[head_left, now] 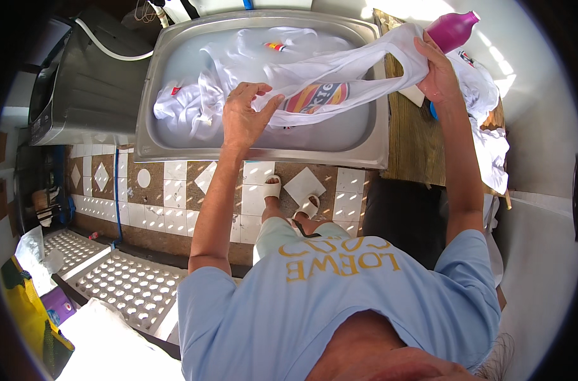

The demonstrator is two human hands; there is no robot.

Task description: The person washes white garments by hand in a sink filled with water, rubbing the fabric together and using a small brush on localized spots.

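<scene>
While the right hand (433, 71) grips one end of the white garment (317, 98) just past the right rim of the sink (263, 154), the left hand (247, 113) is over the sink, thumb and fingers spread apart; can't tell if its fingertips touch cloth. Garment runs stretched from the right hand back over the sink, coloured print facing up, lower part over cloudy water (339, 138). More white laundry (190, 106) sits bunched in the sink's left half.

Right of the sink: wooden surface (416, 149) with a white pile (482, 95) on its far side from the sink. Pink bottle (452, 32) is beyond the sink's far right corner, just behind the right hand. Left of the sink: grey machine (92, 89), pale hose (111, 54) reaching toward the sink rim. Sandalled feet are on tiled floor (174, 174), near side of the sink.
</scene>
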